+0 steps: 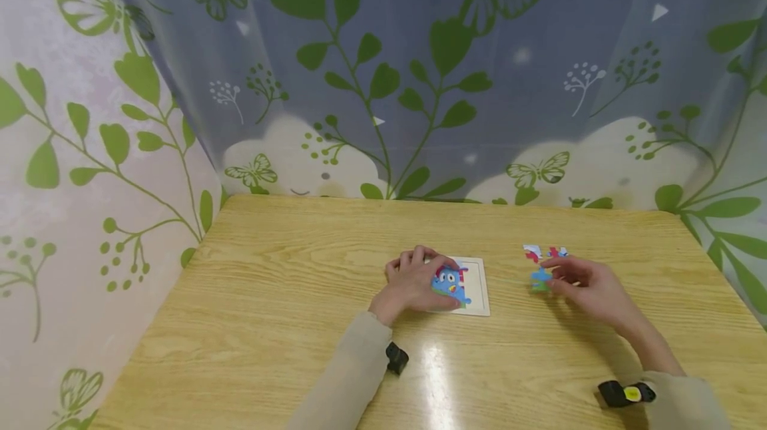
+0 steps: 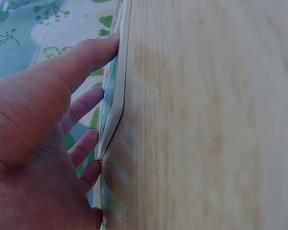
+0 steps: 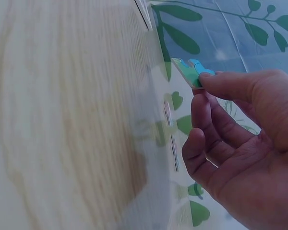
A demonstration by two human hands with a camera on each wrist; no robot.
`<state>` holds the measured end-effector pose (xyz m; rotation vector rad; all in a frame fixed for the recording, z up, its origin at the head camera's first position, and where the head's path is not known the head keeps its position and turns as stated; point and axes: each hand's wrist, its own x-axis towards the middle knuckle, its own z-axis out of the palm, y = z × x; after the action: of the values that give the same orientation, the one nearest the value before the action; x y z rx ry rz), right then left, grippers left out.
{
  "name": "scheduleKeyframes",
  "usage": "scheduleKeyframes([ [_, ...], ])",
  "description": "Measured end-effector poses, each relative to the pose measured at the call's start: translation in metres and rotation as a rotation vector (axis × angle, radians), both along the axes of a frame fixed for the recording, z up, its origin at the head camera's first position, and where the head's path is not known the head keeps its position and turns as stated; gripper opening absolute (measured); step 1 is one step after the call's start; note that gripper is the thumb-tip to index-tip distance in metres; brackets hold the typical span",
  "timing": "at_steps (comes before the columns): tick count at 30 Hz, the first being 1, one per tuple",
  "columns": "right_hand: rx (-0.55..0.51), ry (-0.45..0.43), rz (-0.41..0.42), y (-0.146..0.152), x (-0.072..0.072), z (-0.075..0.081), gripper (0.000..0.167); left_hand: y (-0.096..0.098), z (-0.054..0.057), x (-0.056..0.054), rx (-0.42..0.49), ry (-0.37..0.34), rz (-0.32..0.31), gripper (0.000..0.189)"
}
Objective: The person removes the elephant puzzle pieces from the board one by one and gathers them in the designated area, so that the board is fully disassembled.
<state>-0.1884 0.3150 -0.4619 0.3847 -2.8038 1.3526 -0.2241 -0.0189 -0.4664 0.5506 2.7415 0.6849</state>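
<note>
My left hand point(image 1: 413, 283) rests spread over a white puzzle board point(image 1: 478, 287), its thumb and fingertips touching the puzzle. Joined pieces with a blue cartoon face point(image 1: 447, 278) fill part of the board; the left side is hidden under the hand. In the left wrist view the thumb point(image 2: 96, 50) lies over the puzzle and other fingertips sit along the board's edge. To the right of the board, my right hand point(image 1: 593, 293) pinches a green and blue puzzle piece point(image 3: 188, 73) between thumb and fingertips, held above the table.
Two loose puzzle pieces lie right of the board, one with white and red point(image 1: 531, 253) and a red and blue one point(image 1: 558, 252). The wooden table point(image 1: 287, 270) ends at a leaf-patterned curtain point(image 1: 407, 84) behind. Black wrist cameras sit at both cuffs.
</note>
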Motion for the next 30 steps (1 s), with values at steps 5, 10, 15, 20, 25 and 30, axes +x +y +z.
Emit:
scheduleKeyframes([
  [5,0.014,-0.004,-0.035,0.007,-0.002,0.002,0.029,0.0,0.002,0.001,0.002,0.0,0.004,0.058],
  [10,0.023,0.008,-0.061,0.014,-0.003,0.003,0.03,0.001,0.001,0.001,-0.002,-0.008,0.009,0.058],
  [15,0.035,0.008,-0.083,0.022,-0.005,0.003,0.031,0.001,0.002,0.001,-0.007,-0.008,0.009,0.058],
  [20,0.022,0.009,-0.096,0.029,-0.008,-0.001,0.031,0.001,0.002,0.001,-0.015,-0.004,0.009,0.058],
  [25,0.038,0.008,-0.123,0.036,-0.011,-0.003,0.033,0.001,0.002,0.0,-0.011,-0.006,0.01,0.058],
  [30,0.06,-0.017,-0.152,0.039,-0.012,-0.004,0.037,0.001,0.001,0.0,-0.006,-0.01,0.015,0.057],
])
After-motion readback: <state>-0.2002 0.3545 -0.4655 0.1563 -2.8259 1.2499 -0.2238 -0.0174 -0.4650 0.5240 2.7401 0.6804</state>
